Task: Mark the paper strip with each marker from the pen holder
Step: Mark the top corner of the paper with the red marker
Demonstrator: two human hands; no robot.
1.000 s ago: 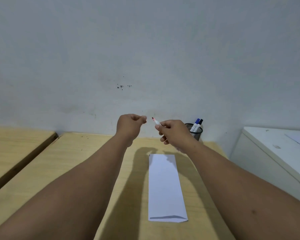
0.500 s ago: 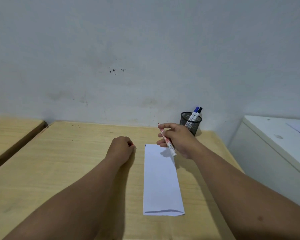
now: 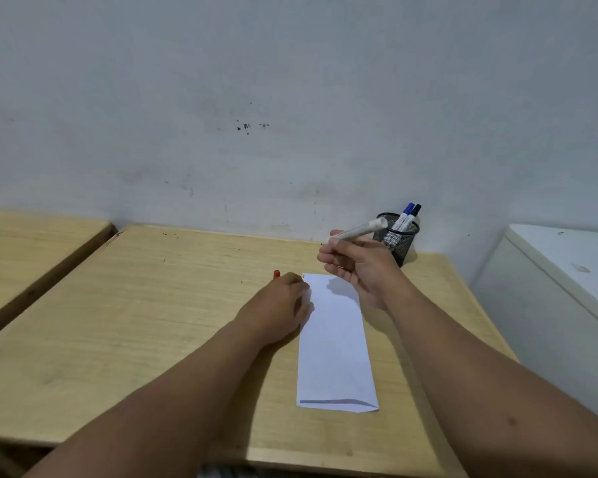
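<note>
A white paper strip (image 3: 335, 343) lies lengthwise on the wooden table (image 3: 152, 322), with a small dark mark at its far left corner. My right hand (image 3: 359, 267) hovers above the strip's far end, closed on a white marker (image 3: 358, 230) that lies nearly level, its rear end toward the holder. My left hand (image 3: 277, 305) rests fisted on the table at the strip's left edge, holding a red cap (image 3: 276, 273) that pokes out past the knuckles. The black mesh pen holder (image 3: 396, 238) stands at the back right with a blue-capped and a black-capped marker (image 3: 408, 215) in it.
A grey wall runs right behind the table. A second wooden table (image 3: 32, 250) sits to the left across a narrow gap. A white cabinet (image 3: 563, 288) stands close on the right.
Both hands came down from in front of the wall to the table. The left fist now rests against the strip's edge. The right hand has turned the marker from pointing down to nearly level.
</note>
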